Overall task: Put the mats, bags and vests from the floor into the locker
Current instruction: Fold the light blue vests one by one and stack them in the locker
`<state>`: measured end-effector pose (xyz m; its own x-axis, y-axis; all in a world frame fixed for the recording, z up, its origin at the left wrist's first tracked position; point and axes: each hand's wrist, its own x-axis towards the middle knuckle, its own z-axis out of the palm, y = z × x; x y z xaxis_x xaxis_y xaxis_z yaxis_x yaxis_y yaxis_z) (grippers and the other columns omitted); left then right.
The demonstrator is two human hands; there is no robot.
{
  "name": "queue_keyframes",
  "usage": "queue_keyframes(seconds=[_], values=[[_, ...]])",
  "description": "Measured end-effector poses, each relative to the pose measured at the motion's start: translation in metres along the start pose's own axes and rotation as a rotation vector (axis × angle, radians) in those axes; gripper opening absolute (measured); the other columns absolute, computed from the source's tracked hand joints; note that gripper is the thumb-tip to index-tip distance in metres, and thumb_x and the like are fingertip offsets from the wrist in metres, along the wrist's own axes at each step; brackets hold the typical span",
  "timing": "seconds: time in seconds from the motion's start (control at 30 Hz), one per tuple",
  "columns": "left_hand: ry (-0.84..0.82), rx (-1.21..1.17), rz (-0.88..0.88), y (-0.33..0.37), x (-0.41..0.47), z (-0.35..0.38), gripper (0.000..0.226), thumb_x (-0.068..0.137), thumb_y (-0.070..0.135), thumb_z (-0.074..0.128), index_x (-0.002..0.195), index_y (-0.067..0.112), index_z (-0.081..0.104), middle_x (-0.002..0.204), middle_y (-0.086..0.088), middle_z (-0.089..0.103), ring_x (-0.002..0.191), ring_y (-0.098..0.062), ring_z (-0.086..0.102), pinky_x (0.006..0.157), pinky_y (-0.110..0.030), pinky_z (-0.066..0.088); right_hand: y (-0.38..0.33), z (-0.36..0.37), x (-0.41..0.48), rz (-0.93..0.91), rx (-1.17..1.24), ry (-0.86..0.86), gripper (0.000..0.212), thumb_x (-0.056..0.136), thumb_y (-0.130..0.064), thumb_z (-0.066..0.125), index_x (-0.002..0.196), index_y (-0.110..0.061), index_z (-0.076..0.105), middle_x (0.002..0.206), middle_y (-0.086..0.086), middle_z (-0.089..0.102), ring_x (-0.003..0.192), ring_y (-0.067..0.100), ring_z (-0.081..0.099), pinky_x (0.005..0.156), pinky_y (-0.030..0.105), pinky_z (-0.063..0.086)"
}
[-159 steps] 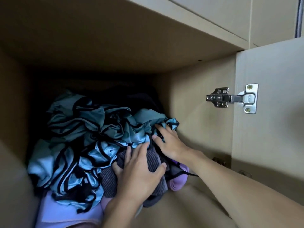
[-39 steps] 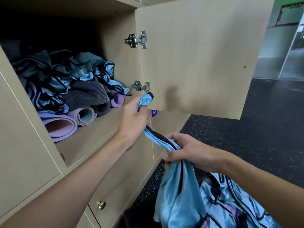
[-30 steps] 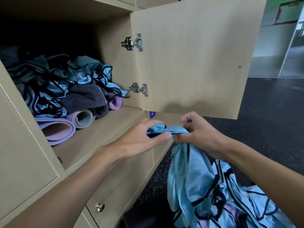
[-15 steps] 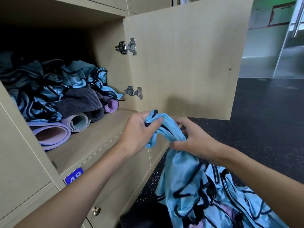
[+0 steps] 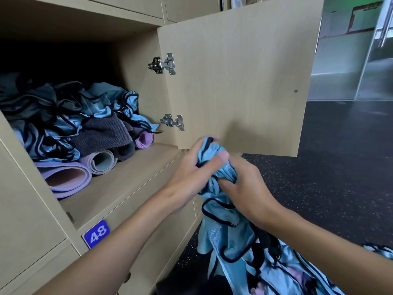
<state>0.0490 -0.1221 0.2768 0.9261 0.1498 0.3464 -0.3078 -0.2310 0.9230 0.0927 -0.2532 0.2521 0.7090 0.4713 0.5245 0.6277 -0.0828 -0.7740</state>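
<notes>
A light blue vest with black trim hangs in front of the open locker. My left hand grips its bunched top, and my right hand grips the same bunch just below and to the right. Inside the locker lie rolled purple mats, a grey bag and a heap of blue vests. More blue fabric hangs or lies low at the right, under my right forearm.
The locker door stands open to the right, just behind my hands. A blue plate marked 48 sits on the frame below the shelf. Closed doors lie below and to the left. Dark speckled floor spreads to the right.
Both hands have closed together and bunched the vest's top into a tighter wad. Five seconds ago they were pressing the heap inside the locker.
</notes>
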Motion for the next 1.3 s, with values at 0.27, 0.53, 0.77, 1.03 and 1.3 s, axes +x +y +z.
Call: queue_keyframes(seconds=[0.27,0.53,0.77,1.03,1.3], values=[[0.274,0.194,0.211,0.000,0.007,-0.009,0.024,0.084,-0.011,0.065,0.092,0.012,0.065,0.079,0.005,0.067,0.066,-0.005,0.059,0.062,-0.019,0.050,0.013,-0.004,0.003,0.189,0.038,-0.100,0.068,0.071,-0.019,0.081,0.120,-0.031,0.036,0.114,-0.006,0.050,0.095,0.007,0.058,0.074,0.019,0.049],[0.458,0.334,0.307,-0.003,0.015,-0.045,0.038,0.082,-0.018,0.054,0.088,0.019,0.062,0.086,0.010,0.065,0.081,-0.003,0.059,0.078,-0.021,0.048,0.024,-0.002,-0.005,0.336,0.198,-0.171,0.043,0.081,-0.003,0.066,0.117,-0.023,0.054,0.109,0.000,0.070,0.098,0.010,0.068,0.087,0.029,0.057],[0.017,0.045,-0.080,-0.003,0.001,-0.011,0.025,0.089,0.039,0.067,0.102,0.019,0.060,0.086,0.007,0.068,0.081,-0.007,0.064,0.074,-0.024,0.050,0.010,0.003,0.002,0.101,0.114,-0.011,0.031,0.088,-0.004,0.060,0.113,-0.022,0.052,0.101,-0.007,0.064,0.093,0.005,0.063,0.083,0.025,0.053],[0.284,0.049,0.023,-0.001,0.000,-0.007,0.037,0.076,-0.009,0.075,0.103,0.007,0.056,0.094,-0.019,0.070,0.075,-0.018,0.068,0.073,-0.039,0.059,0.006,0.000,0.001,0.152,0.172,-0.198,0.074,0.078,-0.013,0.079,0.139,-0.035,0.043,0.134,-0.010,0.038,0.126,-0.012,0.033,0.104,0.015,0.039],[0.483,0.026,0.196,0.005,0.008,-0.017,0.034,0.076,-0.011,0.072,0.098,0.011,0.058,0.086,-0.004,0.068,0.077,-0.015,0.065,0.075,-0.035,0.058,0.012,0.009,-0.005,0.281,0.356,-0.280,0.098,0.073,0.002,0.081,0.146,-0.037,0.028,0.116,-0.011,0.070,0.104,0.008,0.068,0.088,0.028,0.056]])
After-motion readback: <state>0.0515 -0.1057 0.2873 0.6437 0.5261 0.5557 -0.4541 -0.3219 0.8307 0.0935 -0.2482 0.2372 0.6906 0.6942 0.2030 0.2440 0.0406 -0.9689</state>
